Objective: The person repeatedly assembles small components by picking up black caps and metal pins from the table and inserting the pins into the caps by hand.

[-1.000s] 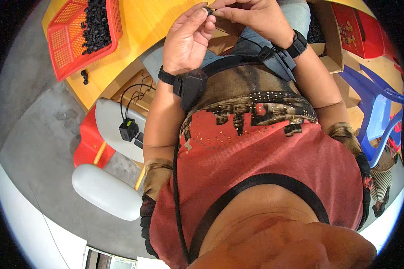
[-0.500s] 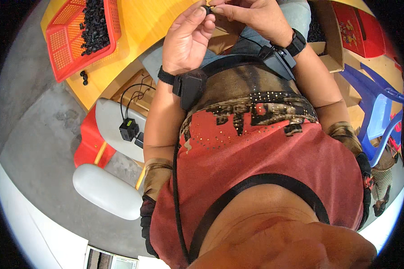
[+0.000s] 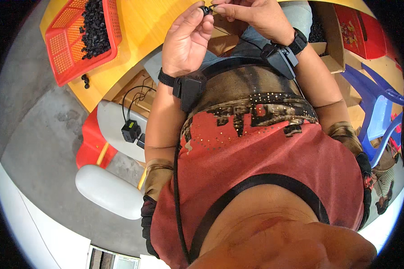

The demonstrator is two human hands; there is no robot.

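Note:
At the top middle, my left hand (image 3: 186,42) is closed, thumb and fingers pinching a small round black part (image 3: 205,10). My right hand (image 3: 262,20) comes in from the other side, its thumb and forefinger pressed together right beside that part. A tiny dark piece with a yellowish spot shows at the right fingertips, too small to name. A red plastic basket (image 3: 60,67) on the yellow table (image 3: 134,33) holds many similar black parts (image 3: 94,31). Several loose black parts (image 3: 85,81) lie on the table by the basket's near corner.
An open cardboard box (image 3: 334,40) with small black pieces stands at the right. Beyond it are a red box (image 3: 359,31) and a blue plastic chair (image 3: 375,98). A grey-and-red seat (image 3: 107,193) is at the left, with a cabled black device (image 3: 130,131) on it.
My fingertips have parted slightly, and more of the small black part shows between them. The surroundings have shifted a little in view. Both hands keep their pinch.

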